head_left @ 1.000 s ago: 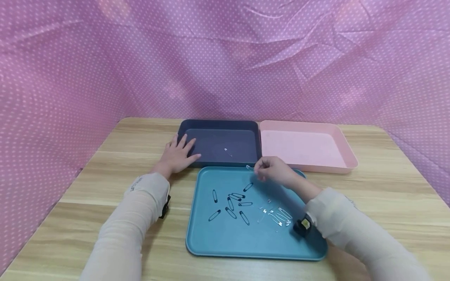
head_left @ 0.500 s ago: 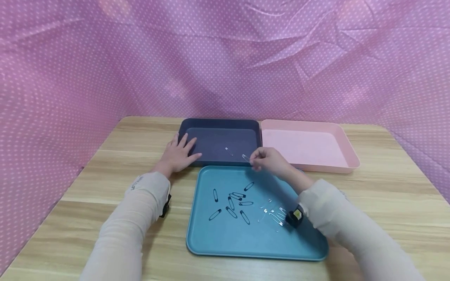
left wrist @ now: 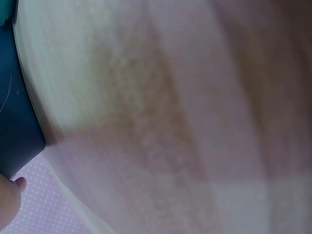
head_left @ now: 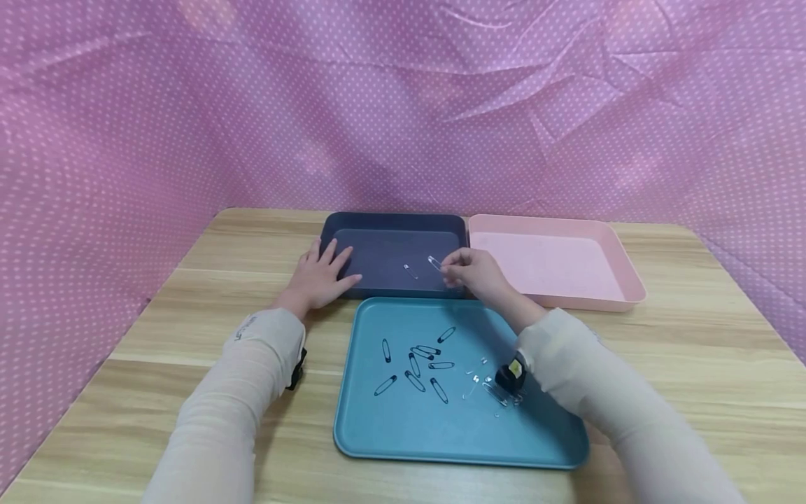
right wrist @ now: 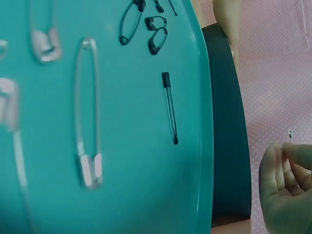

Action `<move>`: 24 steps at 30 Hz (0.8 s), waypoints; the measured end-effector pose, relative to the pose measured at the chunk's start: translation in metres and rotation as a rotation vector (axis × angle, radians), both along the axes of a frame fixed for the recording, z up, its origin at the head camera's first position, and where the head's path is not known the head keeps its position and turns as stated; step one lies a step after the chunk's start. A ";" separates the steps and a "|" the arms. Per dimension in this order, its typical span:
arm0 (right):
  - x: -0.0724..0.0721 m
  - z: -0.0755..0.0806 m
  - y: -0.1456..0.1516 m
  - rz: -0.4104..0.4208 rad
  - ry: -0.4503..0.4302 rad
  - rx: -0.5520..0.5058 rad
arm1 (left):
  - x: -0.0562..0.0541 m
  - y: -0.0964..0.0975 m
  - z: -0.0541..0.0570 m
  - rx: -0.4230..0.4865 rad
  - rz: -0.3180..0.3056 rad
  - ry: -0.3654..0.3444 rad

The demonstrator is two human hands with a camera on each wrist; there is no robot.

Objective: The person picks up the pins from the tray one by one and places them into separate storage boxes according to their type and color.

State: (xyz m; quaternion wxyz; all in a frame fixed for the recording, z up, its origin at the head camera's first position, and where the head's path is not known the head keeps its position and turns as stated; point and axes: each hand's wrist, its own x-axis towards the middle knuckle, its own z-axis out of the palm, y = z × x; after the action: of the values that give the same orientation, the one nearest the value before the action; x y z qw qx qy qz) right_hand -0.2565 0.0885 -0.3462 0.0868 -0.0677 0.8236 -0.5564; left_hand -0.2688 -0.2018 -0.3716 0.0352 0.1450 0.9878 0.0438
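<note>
My right hand [head_left: 474, 271] pinches a silver safety pin [head_left: 434, 263] between thumb and fingertips, over the right part of the dark blue tray [head_left: 378, 246]. In the right wrist view the pin's end [right wrist: 290, 133] sticks up from the fingertips. Another silver safety pin [head_left: 411, 271] lies on the dark tray's floor. My left hand [head_left: 320, 276] rests with spread fingers on that tray's left front corner. Closer to me, the teal tray [head_left: 441, 441] holds several black safety pins [head_left: 414, 381] and several silver ones [head_left: 495, 394], the latter partly hidden by my right wrist.
A pink tray [head_left: 541, 259] stands right against the dark one. All three trays are on a wood-grain table [head_left: 151, 392]. A pink dotted cloth [head_left: 390, 105] hangs behind and at the sides. Each wrist wears a black camera [head_left: 511, 375].
My right hand has moved forward and slightly left, carrying the silver safety pin from the teal tray's far rim to over the dark tray. My left hand has stayed in place.
</note>
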 end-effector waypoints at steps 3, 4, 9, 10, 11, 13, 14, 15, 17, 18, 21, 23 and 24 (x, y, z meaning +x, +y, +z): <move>-0.004 0.000 -0.004 -0.024 -0.025 -0.018 | 0.000 0.000 0.000 -0.002 0.000 -0.001; -0.005 0.000 -0.006 -0.032 -0.035 -0.030 | 0.000 0.000 0.000 -0.004 0.000 -0.002; -0.011 -0.004 -0.011 -0.042 -0.049 -0.064 | 0.000 0.000 0.000 -0.014 -0.001 -0.002; -0.012 -0.005 -0.011 -0.044 -0.048 -0.065 | 0.000 0.000 0.000 -0.014 -0.001 -0.003; -0.014 -0.006 -0.012 -0.043 -0.044 -0.057 | 0.000 0.001 0.000 -0.015 -0.002 -0.005; -0.017 -0.008 -0.013 -0.046 -0.039 -0.042 | 0.000 0.001 0.000 -0.015 -0.003 -0.006; -0.018 -0.008 -0.014 -0.050 -0.038 -0.037 | 0.000 0.001 0.000 -0.018 -0.004 -0.006; -0.020 -0.009 -0.015 -0.051 -0.037 -0.034 | 0.000 0.001 -0.001 -0.016 -0.003 -0.005; -0.023 -0.009 -0.017 -0.057 -0.036 -0.035 | 0.000 0.001 -0.001 -0.017 -0.002 0.003; -0.024 -0.010 -0.018 -0.057 -0.034 -0.043 | 0.000 0.001 -0.001 -0.017 -0.001 0.005; -0.029 -0.010 -0.022 -0.051 -0.040 -0.052 | 0.000 0.001 -0.001 -0.015 0.004 0.013; -0.032 -0.011 -0.025 -0.039 -0.045 -0.049 | 0.000 0.000 -0.001 -0.019 0.004 0.015; -0.033 -0.011 -0.026 -0.030 -0.045 -0.042 | 0.000 0.000 0.000 -0.021 0.004 0.016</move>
State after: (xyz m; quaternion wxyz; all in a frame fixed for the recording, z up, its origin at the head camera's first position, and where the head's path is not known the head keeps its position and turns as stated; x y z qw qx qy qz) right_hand -0.2894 0.0625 -0.3573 0.0953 -0.0447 0.8105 -0.5762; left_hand -0.2685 -0.2015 -0.3721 0.0286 0.1432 0.9888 0.0321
